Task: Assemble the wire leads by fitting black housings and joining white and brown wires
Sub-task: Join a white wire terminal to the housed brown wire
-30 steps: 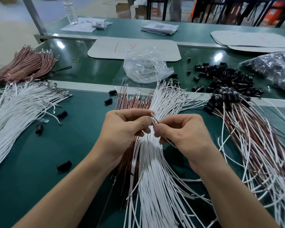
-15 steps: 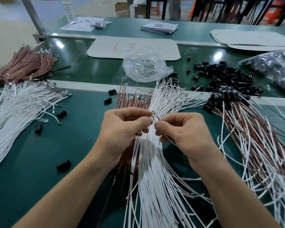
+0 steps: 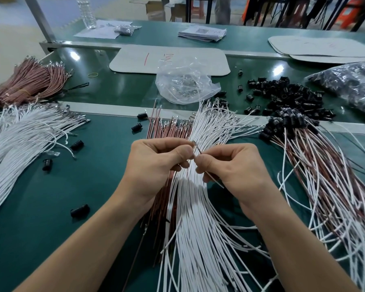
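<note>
My left hand [image 3: 156, 163] and my right hand [image 3: 230, 167] meet above a fan of white wires [image 3: 198, 228] and brown wires [image 3: 169, 131] on the green table. Between thumb and forefinger of each hand I pinch thin wire ends [image 3: 197, 149]; a metal tip sticks up where the fingers meet. One thin wire trails down from my right hand. What my left palm holds is hidden. A heap of loose black housings [image 3: 282, 95] lies at the back right. Finished leads with black housings [image 3: 287, 121] fan out to the right.
More white wires [image 3: 19, 135] lie at the left, a brown bundle [image 3: 27, 83] behind them. Stray housings [image 3: 80, 210] dot the mat. A clear plastic bag [image 3: 185, 83], a grey board [image 3: 169, 57], a dark bag [image 3: 350, 81] and papers sit further back.
Both hands stay together in the same spot. The metal tip between the fingers has shifted slightly; nothing else on the table has moved.
</note>
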`<state>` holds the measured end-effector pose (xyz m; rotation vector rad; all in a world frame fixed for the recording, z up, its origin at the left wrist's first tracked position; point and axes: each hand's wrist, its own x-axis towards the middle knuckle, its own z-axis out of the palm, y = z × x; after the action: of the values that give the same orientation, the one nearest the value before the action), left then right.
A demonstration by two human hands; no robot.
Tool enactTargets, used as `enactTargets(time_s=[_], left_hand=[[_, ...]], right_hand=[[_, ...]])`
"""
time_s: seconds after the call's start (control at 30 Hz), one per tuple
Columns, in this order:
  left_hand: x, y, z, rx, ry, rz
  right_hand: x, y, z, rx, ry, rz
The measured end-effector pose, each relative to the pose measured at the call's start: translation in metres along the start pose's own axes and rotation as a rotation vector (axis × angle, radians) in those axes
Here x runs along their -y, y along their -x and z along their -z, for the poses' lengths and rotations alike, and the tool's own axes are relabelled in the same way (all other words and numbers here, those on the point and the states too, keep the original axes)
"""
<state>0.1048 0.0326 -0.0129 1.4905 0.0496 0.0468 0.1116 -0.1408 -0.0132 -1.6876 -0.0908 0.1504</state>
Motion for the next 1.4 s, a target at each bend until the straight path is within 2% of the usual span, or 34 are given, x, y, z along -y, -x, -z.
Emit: enactTargets(time_s=[0.23, 0.47, 0.73, 0.9, 1.1, 1.27, 1.4], left_hand=[[0.002, 0.0, 0.001, -0.007, -0.001, 0.001], [0.001, 0.002, 0.002, -0.004, -0.023, -0.042], [0.002, 0.0, 0.001, -0.012, -0.009, -0.087], [-0.001, -0.002, 0.002, 0.033, 0.044, -0.05], [0.003, -0.001, -0.006, 0.027, 0.143, 0.029], [0.007, -0.002, -0.005, -0.054, -0.016, -0.035], [0.0, -0.002, 0.003, -0.04, -0.21, -0.055]], right_hand=[[-0.002, -0.001, -0.001, 0.04, 0.024, -0.008], [-0.003, 0.0, -0.001, 0.009, 0.092, 0.001], [-0.006, 0.002, -0.005, -0.031, 0.091, 0.101], [-0.004, 0.003, -0.009, -0.073, 0.083, 0.167], [-0.005, 0.001, -0.014, -0.133, 0.057, 0.149], [-0.005, 0.001, -0.014, -0.164, 0.046, 0.129], [-0.002, 0.002, -0.012, -0.196, 0.04, 0.121]])
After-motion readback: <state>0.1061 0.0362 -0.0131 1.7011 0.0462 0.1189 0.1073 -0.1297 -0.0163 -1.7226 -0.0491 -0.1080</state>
